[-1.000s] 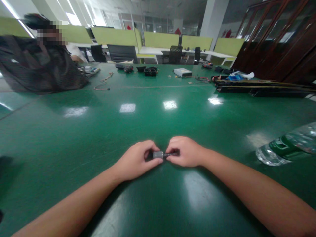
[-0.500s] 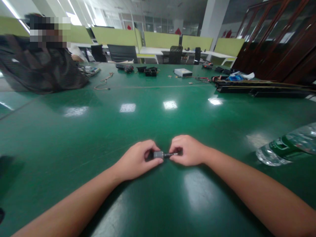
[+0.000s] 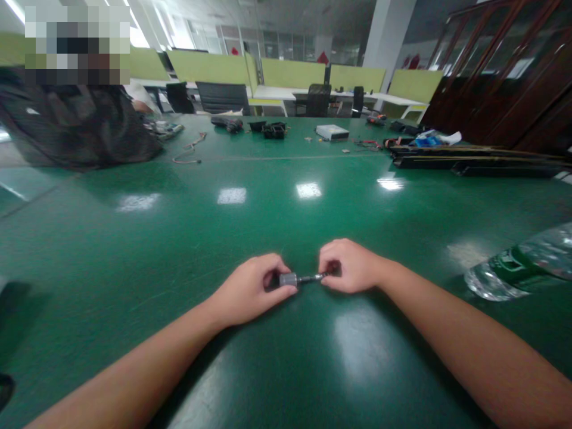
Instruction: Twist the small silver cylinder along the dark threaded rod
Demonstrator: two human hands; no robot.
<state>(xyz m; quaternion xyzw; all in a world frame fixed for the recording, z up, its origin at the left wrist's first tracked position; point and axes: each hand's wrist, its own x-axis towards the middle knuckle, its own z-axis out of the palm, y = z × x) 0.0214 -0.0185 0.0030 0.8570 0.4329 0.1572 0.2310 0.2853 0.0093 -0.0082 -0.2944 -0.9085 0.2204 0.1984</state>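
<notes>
Low over the green table (image 3: pixel 268 220), my left hand (image 3: pixel 248 290) is closed, with thumb and fingers around a small grey metallic cylinder (image 3: pixel 288 279). From the cylinder's right end a thin dark rod (image 3: pixel 309 278) points toward my right hand (image 3: pixel 352 266). My right hand is closed too, pinching the rod's far end between thumb and fingertips. The rod lies almost level between the two hands. My fingers hide both outer ends, so the exact kind of this part cannot be made out.
A clear bottle with a green label (image 3: pixel 513 265) lies at right. A large dark bag (image 3: pixel 84 131) stands at far left, with a person behind it. Along the back are a cord (image 3: pixel 187 152), black parts (image 3: pixel 273 130), a silver box (image 3: pixel 331 132) and long black strips (image 3: pixel 473 159).
My right hand has shifted a little right and away from my left hand, and more of the rod shows between them. My left hand has barely moved.
</notes>
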